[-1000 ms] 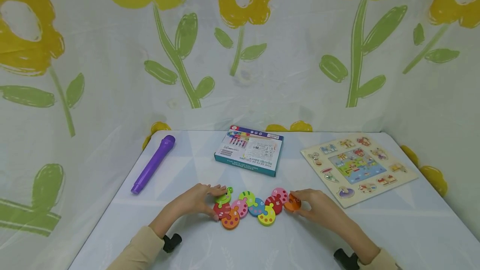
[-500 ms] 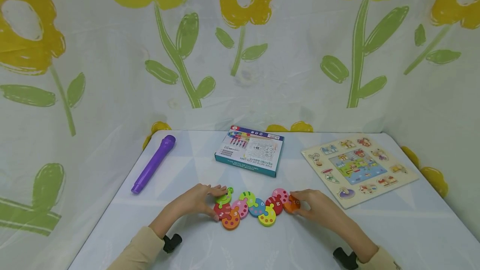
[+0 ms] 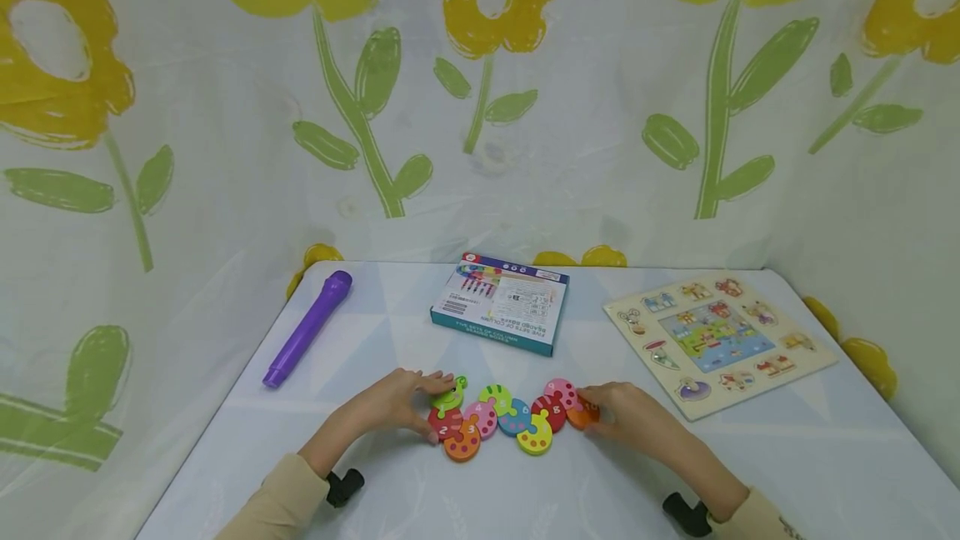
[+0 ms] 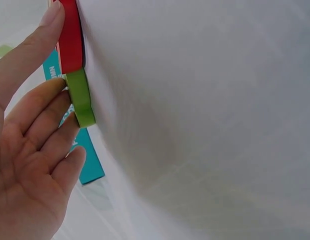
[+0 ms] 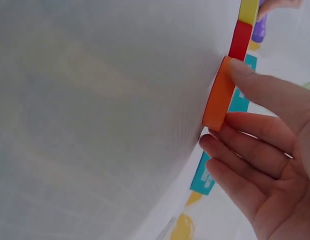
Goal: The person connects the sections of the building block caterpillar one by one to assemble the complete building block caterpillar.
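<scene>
A caterpillar-shaped number puzzle of round coloured pieces lies across the middle of the table, its blue piece (image 3: 514,416) near the centre. At its left end my left hand (image 3: 389,403) has the thumb against the red piece (image 4: 70,37) numbered 2. The fingers of that hand touch the green head piece (image 4: 81,97). My right hand (image 3: 636,417) grips the orange end piece (image 5: 219,96) between thumb and fingers, covering part of it in the head view. That orange piece meets the pink piece (image 3: 562,393) numbered 9.
Behind the puzzle lies a flat box (image 3: 500,304) with a teal edge. A purple toy microphone (image 3: 307,329) rests at the left. To the right is a wooden picture board (image 3: 720,343). Flower-printed cloth (image 3: 577,140) rises beyond the table (image 3: 480,502).
The orange end piece has turned slightly against the pink piece, and my right hand's fingers now cover more of it. My left hand has stayed at the head end.
</scene>
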